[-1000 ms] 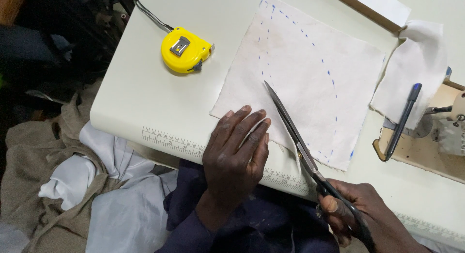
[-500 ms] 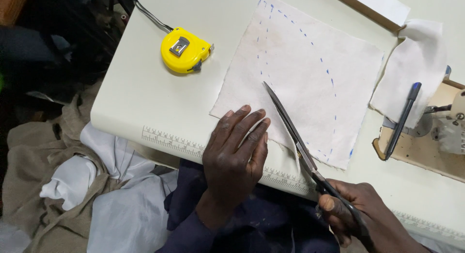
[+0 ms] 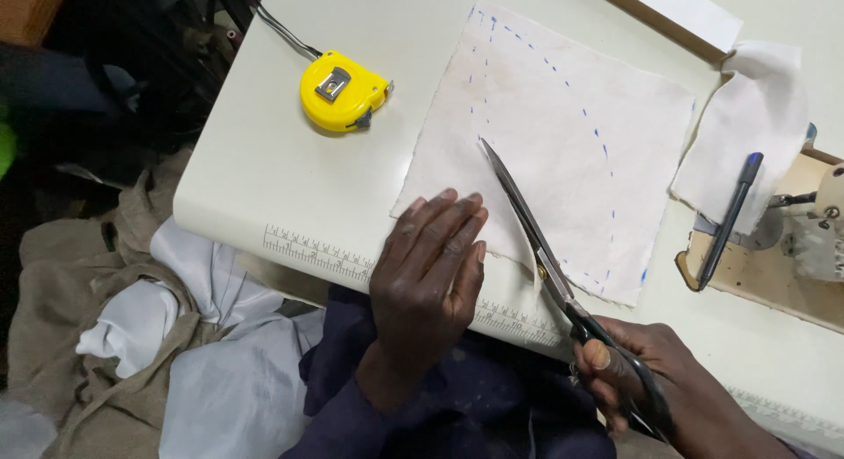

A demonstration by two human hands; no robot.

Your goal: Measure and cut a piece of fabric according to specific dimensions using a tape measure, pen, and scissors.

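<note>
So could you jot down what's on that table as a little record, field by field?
left hand: flat on the near edge of the cloth, fingers spread
right hand: gripping the scissors' handles
scissors: blades closed, lying over the cloth, tip pointing away from the person
cloth: cream piece with dashed blue lines, flat on the table
tape measure: yellow, left of the cloth
pen: dark, lying to the right
table: pale top, ruler printed along its near edge
</note>
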